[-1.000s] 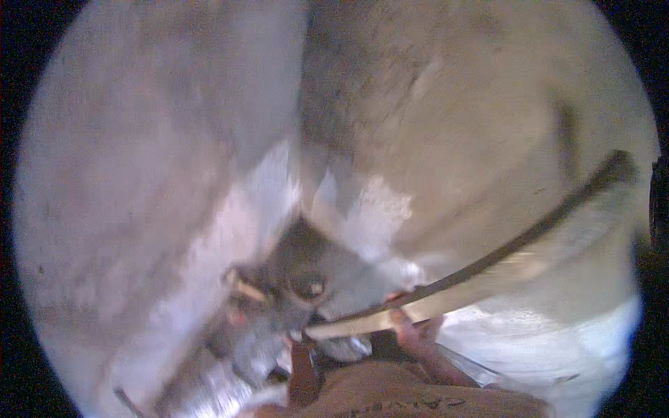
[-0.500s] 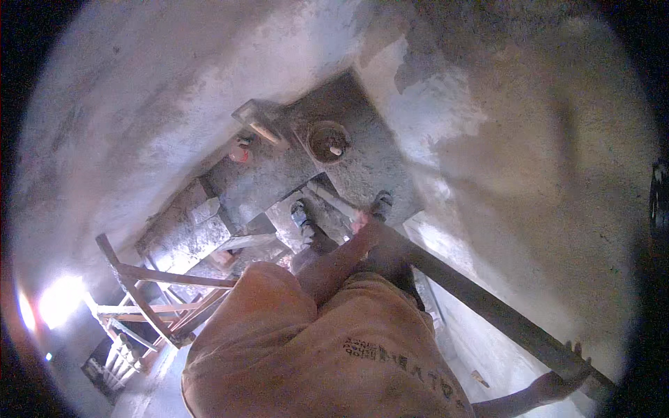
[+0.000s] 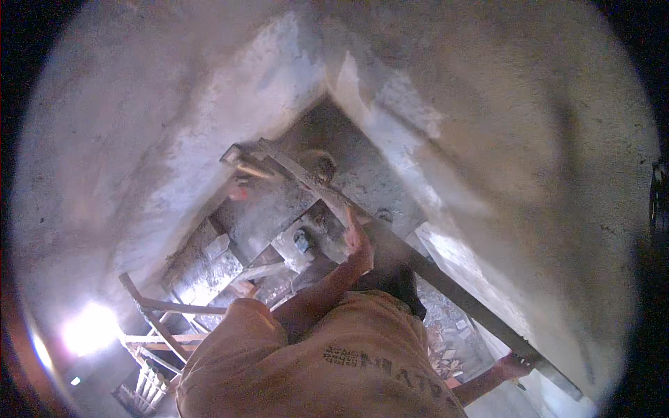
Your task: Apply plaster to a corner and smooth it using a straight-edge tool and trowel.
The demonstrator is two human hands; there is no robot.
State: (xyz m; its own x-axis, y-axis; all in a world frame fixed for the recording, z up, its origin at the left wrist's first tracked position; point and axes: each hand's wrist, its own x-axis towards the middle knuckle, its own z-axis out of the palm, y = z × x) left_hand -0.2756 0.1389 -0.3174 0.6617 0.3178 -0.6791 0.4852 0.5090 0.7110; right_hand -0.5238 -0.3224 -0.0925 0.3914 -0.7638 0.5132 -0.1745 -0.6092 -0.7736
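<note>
A long, straight grey straightedge (image 3: 390, 244) runs slantwise from ten o'clock down to four o'clock, lying along the plastered wall. One hand (image 3: 357, 240) grips it near the middle, the other hand (image 3: 514, 364) near its lower end.

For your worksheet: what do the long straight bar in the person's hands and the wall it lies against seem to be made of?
The long straight bar looks like grey metal, perhaps aluminium: thin, dead-straight, dull sheen, though wood cannot be ruled out. The wall looks like rough grey cement plaster, matt and blotchy. The left hand and right hand grip the bar.
</note>
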